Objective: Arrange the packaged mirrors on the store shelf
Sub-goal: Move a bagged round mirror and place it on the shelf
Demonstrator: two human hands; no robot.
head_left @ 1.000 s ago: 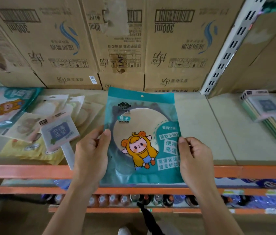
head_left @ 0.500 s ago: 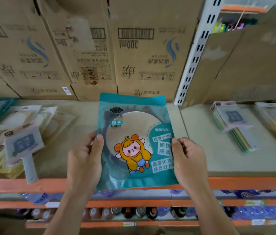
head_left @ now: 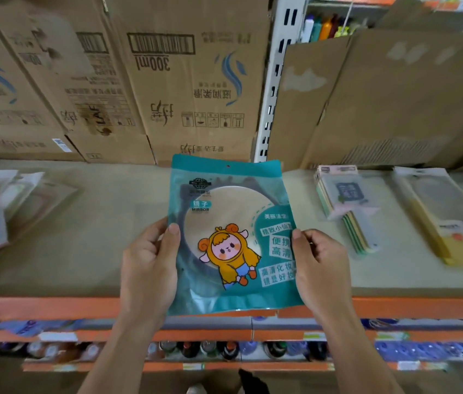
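So, this looks like mid-placement to me. Both hands are on the teal packaged mirror [head_left: 230,237]: left hand [head_left: 148,265] on its left side edge, right hand [head_left: 321,265] on its right, thumbs over the front. Each grip is clamped on the pack.

The pack is face-up and tipped toward the camera, over the front edge of the shelf [head_left: 97,223], roughly mid-length. Its bottom hem overlaps the orange front rail [head_left: 54,307]. I can't tell if it touches the shelf board.

There's a bare stretch right behind it, between the loose heap of packs [head_left: 3,200] toward the left end and the tidy stack [head_left: 344,206] toward the right. My guess is the next move is pushing it forward into that gap, laying it flat and square to the front edge, then letting go with both hands together. The plastic looks slick, so it might skate a bit.
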